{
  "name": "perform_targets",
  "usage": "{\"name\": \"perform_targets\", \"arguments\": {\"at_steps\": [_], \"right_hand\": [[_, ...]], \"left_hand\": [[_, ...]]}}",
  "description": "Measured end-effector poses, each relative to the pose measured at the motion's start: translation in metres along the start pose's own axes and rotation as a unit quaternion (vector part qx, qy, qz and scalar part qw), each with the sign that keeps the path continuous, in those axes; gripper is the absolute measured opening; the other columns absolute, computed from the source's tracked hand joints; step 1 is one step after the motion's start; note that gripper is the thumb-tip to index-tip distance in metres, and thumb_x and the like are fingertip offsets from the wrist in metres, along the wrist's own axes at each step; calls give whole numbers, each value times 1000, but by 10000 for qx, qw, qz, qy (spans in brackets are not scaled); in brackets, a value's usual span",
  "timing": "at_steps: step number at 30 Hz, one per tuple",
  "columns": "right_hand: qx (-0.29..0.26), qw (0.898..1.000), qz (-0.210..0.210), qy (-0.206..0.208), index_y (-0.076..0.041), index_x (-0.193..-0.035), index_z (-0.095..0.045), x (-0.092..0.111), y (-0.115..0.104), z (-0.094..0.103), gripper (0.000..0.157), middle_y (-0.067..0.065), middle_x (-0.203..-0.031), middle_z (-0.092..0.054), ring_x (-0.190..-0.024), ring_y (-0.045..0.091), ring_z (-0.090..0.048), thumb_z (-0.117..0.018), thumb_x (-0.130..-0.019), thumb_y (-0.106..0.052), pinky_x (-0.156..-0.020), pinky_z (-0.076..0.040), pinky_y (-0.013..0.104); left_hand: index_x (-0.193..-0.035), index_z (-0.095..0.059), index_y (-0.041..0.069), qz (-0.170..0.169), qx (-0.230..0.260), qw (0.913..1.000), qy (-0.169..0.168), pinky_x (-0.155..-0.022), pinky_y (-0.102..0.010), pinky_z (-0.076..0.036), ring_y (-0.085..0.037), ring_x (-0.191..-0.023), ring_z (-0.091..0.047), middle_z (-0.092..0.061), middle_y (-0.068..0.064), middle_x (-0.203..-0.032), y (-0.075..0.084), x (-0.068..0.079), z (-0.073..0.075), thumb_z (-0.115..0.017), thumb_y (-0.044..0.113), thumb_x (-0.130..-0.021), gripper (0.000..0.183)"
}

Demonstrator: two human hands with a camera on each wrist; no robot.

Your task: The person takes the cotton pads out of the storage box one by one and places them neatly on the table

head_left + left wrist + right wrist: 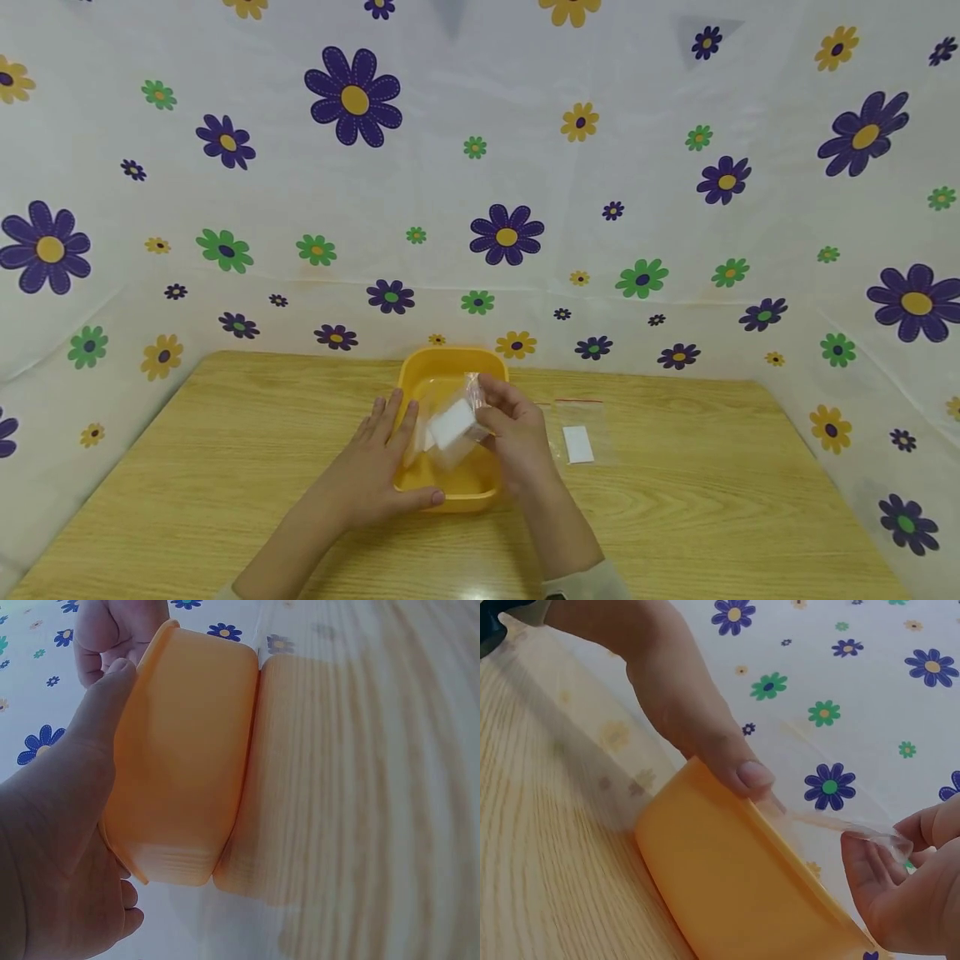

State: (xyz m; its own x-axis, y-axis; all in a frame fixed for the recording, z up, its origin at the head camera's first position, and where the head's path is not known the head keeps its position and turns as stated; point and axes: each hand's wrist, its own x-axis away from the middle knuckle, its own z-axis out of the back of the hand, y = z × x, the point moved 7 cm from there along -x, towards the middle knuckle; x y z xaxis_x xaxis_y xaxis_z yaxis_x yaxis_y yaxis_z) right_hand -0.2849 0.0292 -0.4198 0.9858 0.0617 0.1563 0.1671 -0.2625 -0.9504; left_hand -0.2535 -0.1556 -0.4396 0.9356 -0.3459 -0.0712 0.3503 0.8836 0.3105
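Note:
A yellow plastic basin [452,356] stands on the table. My left hand [369,477] rests on its left rim with fingers spread, the thumb lying along the near rim. Over the basin, my right hand [519,435] pinches the top of a clear plastic bag [474,390]. A white rectangular piece [453,423] shows at the bag's lower end, blurred. In the right wrist view the pinched bag [889,841] appears as a thin clear film above the rim. More clear plastic lies in the basin's left part, partly hidden by the left fingers.
Right of the basin, a clear zip bag [602,425] with a red seal line lies flat, a white card [578,445] inside. Another bag beside it is partly hidden by the right hand. A flower-printed cloth [420,183] surrounds the wooden table [705,483] on three sides.

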Motion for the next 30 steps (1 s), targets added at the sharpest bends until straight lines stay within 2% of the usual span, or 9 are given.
{"name": "perform_targets", "arguments": {"at_steps": [5,8,13,18,20,24,30], "right_hand": [[254,9991,135,304,-18,-137,-60,-3,-5,11,43,9,-121,-65,-100,21,-64,-65,-95,-5,-82,-59,28],[279,9989,131,347,-21,-134,-62,-4,-6,14,42,7,-116,-65,-98,20,-63,-67,-95,-7,-82,-59,28],[152,9998,80,86,-14,-127,-67,-5,-7,13,33,8,-118,-63,-101,21,-62,-65,-95,-6,-88,-59,32],[307,9993,104,-189,-7,-118,-68,-3,-9,10,25,10,-120,-62,-105,23,-63,-69,-95,-17,-89,-58,34],[410,9988,109,-224,-8,-117,-67,-2,-9,9,26,9,-119,-61,-104,23,-62,-70,-95,-22,-88,-59,33],[497,9984,103,-253,-11,-119,-65,-2,-10,8,28,8,-117,-63,-101,21,-63,-71,-94,-21,-85,-59,31],[624,9972,288,-285,-6,-125,-62,0,-11,8,41,11,-121,-63,-105,21,-65,-76,-88,-9,-88,-57,28]], "left_hand": [[-161,-12,10,28,1,10000,-36,-121,-56,-18,-42,-153,-1,4,-16,-167,0,1,1,-51,89,-74,123],[-161,-12,11,58,42,10000,-64,-121,-56,-18,-41,-153,-1,4,-15,-168,0,2,1,-51,89,-74,123],[-161,-12,11,74,77,9999,-81,-120,-58,-19,-41,-153,-1,5,-14,-168,0,2,2,-52,89,-74,123],[-161,-11,11,69,38,9999,-112,-121,-57,-18,-41,-153,0,5,-15,-168,0,1,2,-51,89,-75,123],[-161,-11,11,55,9,9999,-108,-121,-57,-18,-41,-153,0,5,-15,-168,-1,0,2,-51,89,-75,123],[-161,-11,10,27,-29,10000,-84,-121,-56,-17,-41,-153,0,5,-15,-168,0,0,2,-51,89,-75,123],[-161,-12,9,-6,96,9999,-50,-121,-57,-18,-43,-153,-1,5,-16,-167,2,1,2,-55,86,-76,122]]}}
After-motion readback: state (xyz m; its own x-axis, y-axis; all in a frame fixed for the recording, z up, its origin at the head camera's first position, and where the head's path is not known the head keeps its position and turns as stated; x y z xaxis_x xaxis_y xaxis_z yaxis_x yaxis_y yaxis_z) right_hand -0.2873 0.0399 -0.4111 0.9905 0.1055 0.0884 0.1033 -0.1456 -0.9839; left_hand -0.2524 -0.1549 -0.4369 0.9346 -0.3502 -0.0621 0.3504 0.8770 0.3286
